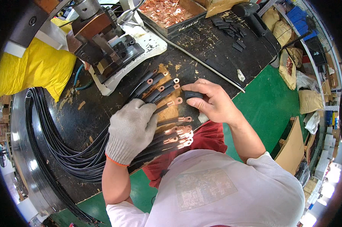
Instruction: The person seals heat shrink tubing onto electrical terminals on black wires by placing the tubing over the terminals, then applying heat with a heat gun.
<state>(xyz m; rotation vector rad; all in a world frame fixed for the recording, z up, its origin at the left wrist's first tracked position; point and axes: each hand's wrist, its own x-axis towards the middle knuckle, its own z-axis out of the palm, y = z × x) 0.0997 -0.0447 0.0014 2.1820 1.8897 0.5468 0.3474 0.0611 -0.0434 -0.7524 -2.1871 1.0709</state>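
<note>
A scuffed black table [216, 49] carries a looping bundle of slim black cables [76, 159], their ends fanned rightward. The gloved left hand [131, 126] curls over them, its grip apparently clasping one cable tipped with a flat, shiny copper ring lug [178, 100]. The bare right hand [218, 104] pinches a short, dull-black tube sleeve [192, 95] just beyond that lug. This looks like sleeving cable ends; the next move calls for lining up tube and lug.
</note>
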